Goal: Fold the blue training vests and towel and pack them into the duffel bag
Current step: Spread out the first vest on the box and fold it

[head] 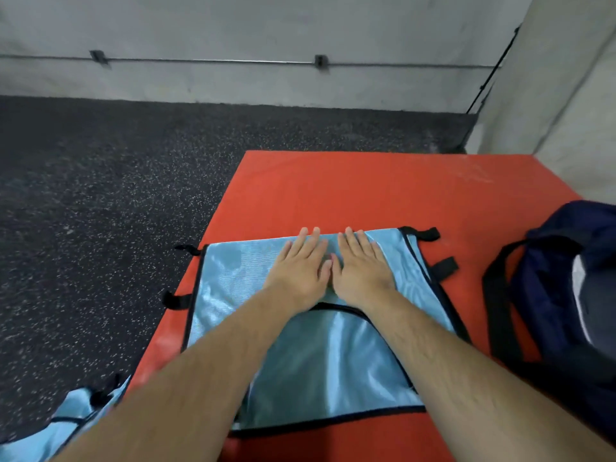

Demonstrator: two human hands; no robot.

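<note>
Even, dim indoor light, soft shadows; sheen on blue vest [233, 281]; wide-angle bending and blur toward edges.

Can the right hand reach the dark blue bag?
Probably yes: the right hand lies flat on the light blue mesh vest, and nothing stands between it and the dark blue duffel bag.

This looks like a gym or sports training room: the floor [100, 211] is black rubber flecked with white, and a thick red padded mat [350, 188] lies on it. The bare grey concrete wall [233, 25] has a thin metal conduit [206, 61] clipped along it. A light blue mesh training vest [240, 271] with black trim lies on the mat, a navy duffel bag [550, 295] beside it.
</note>
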